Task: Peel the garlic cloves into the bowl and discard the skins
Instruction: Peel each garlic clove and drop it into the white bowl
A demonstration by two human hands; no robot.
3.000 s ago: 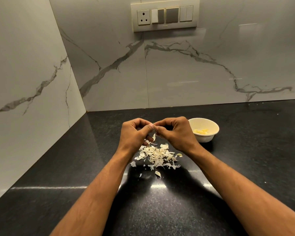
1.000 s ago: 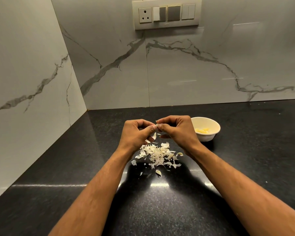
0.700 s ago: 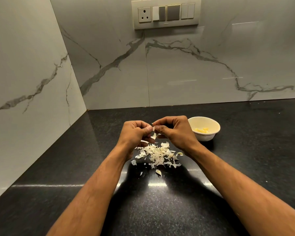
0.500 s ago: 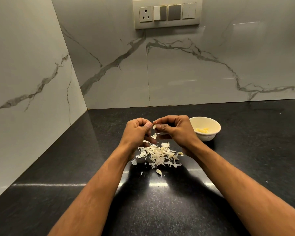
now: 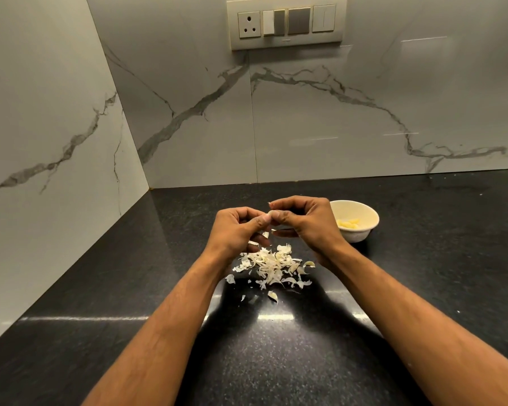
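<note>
Both hands pinch one clove above the skins.
The left hand (image 5: pixel 236 230) and right hand (image 5: pixel 305 221) meet fingertip to fingertip on what seems a clove (image 5: pixel 272 213); the bowl (image 5: pixel 357 225) sits just right of the right hand, skins (image 5: pixel 272 266) directly below.

garlic clove (image 5: pixel 272 213) mostly hidden between fingertips

1. 2 bare forearms come in from the bottom edge, no sleeves showing anywhere on them.
2. left hand (image 5: pixel 235 230) has no ring, watch or glove that i can see.
3. right hand (image 5: pixel 308 222) same deal, nothing on the wrist, short nails as far as they show.
</note>
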